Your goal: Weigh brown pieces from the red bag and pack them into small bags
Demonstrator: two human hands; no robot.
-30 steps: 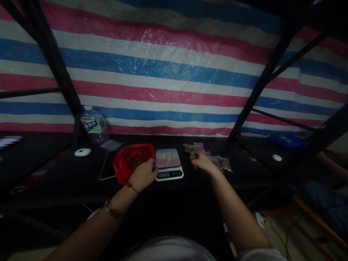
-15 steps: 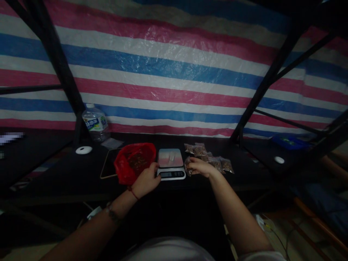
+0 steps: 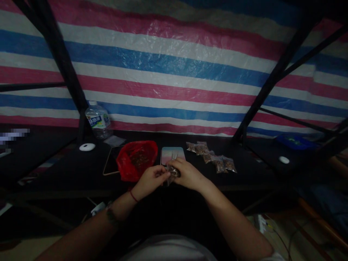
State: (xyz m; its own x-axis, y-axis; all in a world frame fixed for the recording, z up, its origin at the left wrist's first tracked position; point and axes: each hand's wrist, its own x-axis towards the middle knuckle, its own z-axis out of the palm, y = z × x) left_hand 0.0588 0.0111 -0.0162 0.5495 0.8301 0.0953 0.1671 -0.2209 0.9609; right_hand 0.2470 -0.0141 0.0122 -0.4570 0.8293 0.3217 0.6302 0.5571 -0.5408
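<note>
A small clear plastic bag [image 3: 173, 172] with brown bits in it is held between my two hands, in front of the kitchen scale [image 3: 168, 153]. My left hand [image 3: 152, 179] pinches its left edge between thumb and fingers. Around its right side curl the fingers of my right hand [image 3: 187, 174]. The hands hide the scale's display; a small clear piece [image 3: 174, 155] stands on its plate. Left of the scale lies an open red plastic bag [image 3: 126, 163] with loose brown bits inside. Several filled small bags [image 3: 208, 156] lie to the right.
A tablet-like flat thing [image 3: 111, 165] lies partly beneath the red bag. Behind it stand a large clear bottle [image 3: 99, 121] and flat clear plastic [image 3: 115, 140]. White round objects [image 3: 87, 146] sit at both sides. Dark metal posts [image 3: 257, 87] flank a striped sheet [image 3: 163, 72].
My right hand has brought the small bag leftward from beside the scale to its front. My left hand has left the scale's edge and taken hold of the bag too.
</note>
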